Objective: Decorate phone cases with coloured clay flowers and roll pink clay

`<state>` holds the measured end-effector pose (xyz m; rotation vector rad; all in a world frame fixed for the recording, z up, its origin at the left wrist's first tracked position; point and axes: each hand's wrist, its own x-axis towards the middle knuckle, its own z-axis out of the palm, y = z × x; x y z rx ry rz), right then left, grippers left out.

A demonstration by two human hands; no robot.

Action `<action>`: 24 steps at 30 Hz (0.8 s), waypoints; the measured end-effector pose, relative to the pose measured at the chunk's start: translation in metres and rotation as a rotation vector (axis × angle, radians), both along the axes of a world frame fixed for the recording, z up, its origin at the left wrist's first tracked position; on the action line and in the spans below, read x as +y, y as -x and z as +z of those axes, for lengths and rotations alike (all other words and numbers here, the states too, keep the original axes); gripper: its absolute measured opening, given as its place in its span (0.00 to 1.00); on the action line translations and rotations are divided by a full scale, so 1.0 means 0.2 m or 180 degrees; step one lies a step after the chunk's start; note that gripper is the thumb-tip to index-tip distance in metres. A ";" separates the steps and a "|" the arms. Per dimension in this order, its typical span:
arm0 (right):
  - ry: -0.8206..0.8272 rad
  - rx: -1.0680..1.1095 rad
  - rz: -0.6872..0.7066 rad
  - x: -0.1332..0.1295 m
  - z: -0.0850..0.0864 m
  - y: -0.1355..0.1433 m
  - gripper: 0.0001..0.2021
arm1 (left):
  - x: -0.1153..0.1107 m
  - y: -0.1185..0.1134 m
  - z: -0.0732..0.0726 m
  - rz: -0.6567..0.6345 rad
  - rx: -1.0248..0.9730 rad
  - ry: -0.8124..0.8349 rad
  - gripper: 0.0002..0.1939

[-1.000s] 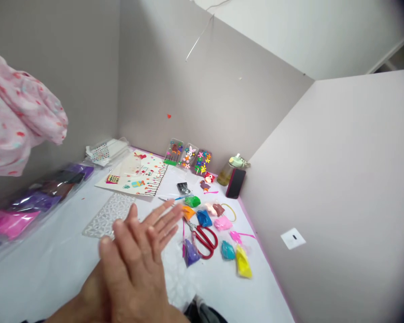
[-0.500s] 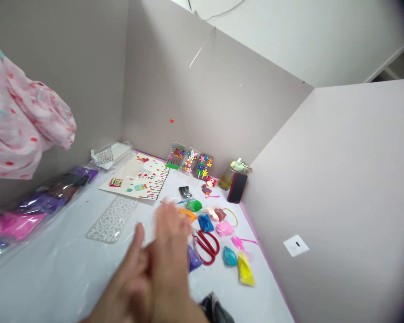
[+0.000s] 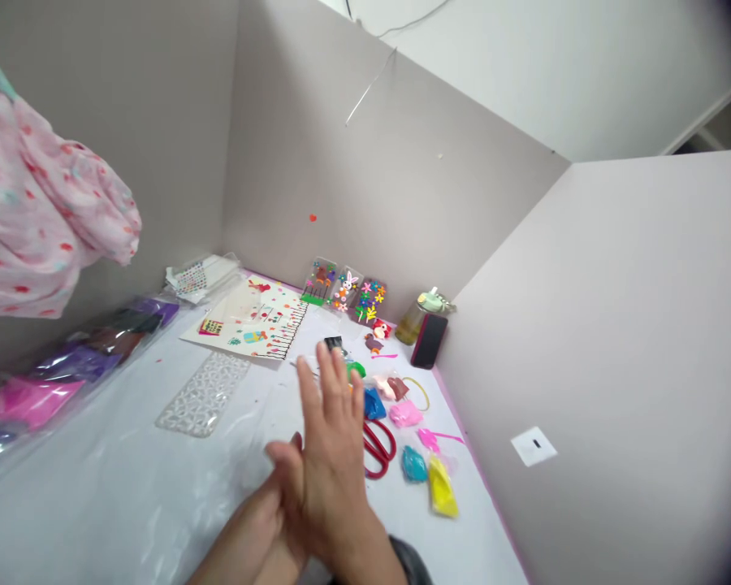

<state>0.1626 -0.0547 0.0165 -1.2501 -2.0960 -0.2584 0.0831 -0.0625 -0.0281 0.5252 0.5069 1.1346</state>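
My right hand (image 3: pixel 335 455) lies with its palm against my left hand (image 3: pixel 280 496), its fingers stretched upward and slightly apart. The left thumb sticks out to the side. Most of the left fingers are behind the right hand, and whatever may lie between the palms is hidden. Just right of the hands are red-handled scissors (image 3: pixel 378 448), partly covered. Around them lie small packets of coloured clay: blue (image 3: pixel 374 403), pink (image 3: pixel 405 413), teal (image 3: pixel 414 464), yellow (image 3: pixel 442 487) and green (image 3: pixel 356 369). A clear patterned phone case (image 3: pixel 205 394) lies to the left.
A decorated sheet (image 3: pixel 249 317) lies at the back left. Decorated phone cases (image 3: pixel 345 290) lean on the rear wall. A bottle (image 3: pixel 411 321) and a phone (image 3: pixel 430 342) stand at the right wall. Bagged clay (image 3: pixel 33 398) lines the left wall; a polka-dot sleeve (image 3: pixel 54 211) hangs above.
My hands have shifted slightly right, still palm to palm. The right fingers are now more spread and hide the orange and purple clay and part of the scissors.
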 end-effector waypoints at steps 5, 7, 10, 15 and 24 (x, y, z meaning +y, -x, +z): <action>0.0577 0.0271 -0.0232 0.22 0.04 -0.27 0.24 | 0.06 0.00 0.04 -0.0084 -0.0502 0.0801 0.09; 0.0752 0.0518 -0.0780 0.30 0.03 -0.44 0.22 | 0.11 0.05 0.10 0.0026 -0.0404 0.0992 0.10; 0.0734 0.0580 -0.1423 0.39 -0.02 -0.70 0.18 | 0.17 0.12 0.19 0.0055 -0.0219 0.1056 0.13; 0.0906 0.0479 -0.1615 0.44 -0.13 -0.90 0.04 | 0.22 0.18 0.24 0.0016 -0.0051 0.0810 0.10; 0.0812 0.0745 -0.0607 0.32 -0.09 -0.66 0.06 | 0.29 0.24 0.20 0.0346 0.1124 -0.0510 0.09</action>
